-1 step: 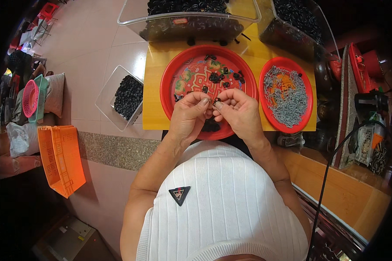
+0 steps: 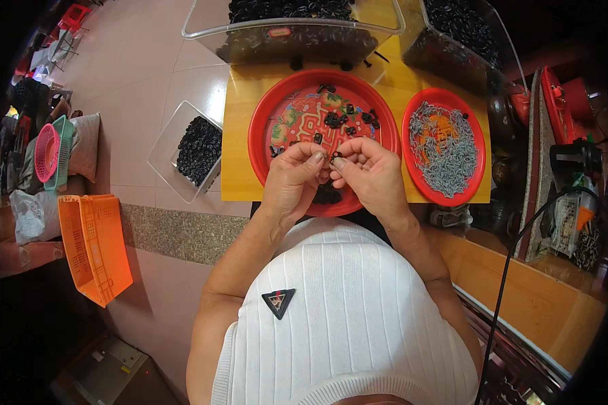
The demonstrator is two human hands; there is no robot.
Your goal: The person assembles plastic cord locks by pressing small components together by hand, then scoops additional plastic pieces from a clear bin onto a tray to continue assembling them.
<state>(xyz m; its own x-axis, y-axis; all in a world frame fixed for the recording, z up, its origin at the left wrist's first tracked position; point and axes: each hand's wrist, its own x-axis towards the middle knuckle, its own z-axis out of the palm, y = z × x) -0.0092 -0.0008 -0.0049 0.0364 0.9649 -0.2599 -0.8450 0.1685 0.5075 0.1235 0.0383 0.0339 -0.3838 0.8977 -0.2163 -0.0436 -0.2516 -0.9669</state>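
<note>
My left hand (image 2: 292, 174) and my right hand (image 2: 373, 173) meet over the near half of a round red tray (image 2: 255, 128) with a printed floral bottom. In the right hand, thumb and fingers pinch a small black plastic part (image 2: 336, 155). The left fingertips are pressed together right beside it; whatever they hold is too small to make out. Several loose black parts (image 2: 334, 120) lie in the tray, and more of them (image 2: 327, 196) sit below my hands. To the right, an oval red tray (image 2: 482, 155) holds many small silver screws (image 2: 452, 169).
At the table's far side stand a clear bin (image 2: 290, 44) and a second bin (image 2: 452, 54), both with black parts. Left of the yellow table (image 2: 236, 169), a clear box (image 2: 175, 145) holds black pieces. An orange crate (image 2: 101, 250) rests on the floor. A black cable (image 2: 503, 277) runs at right.
</note>
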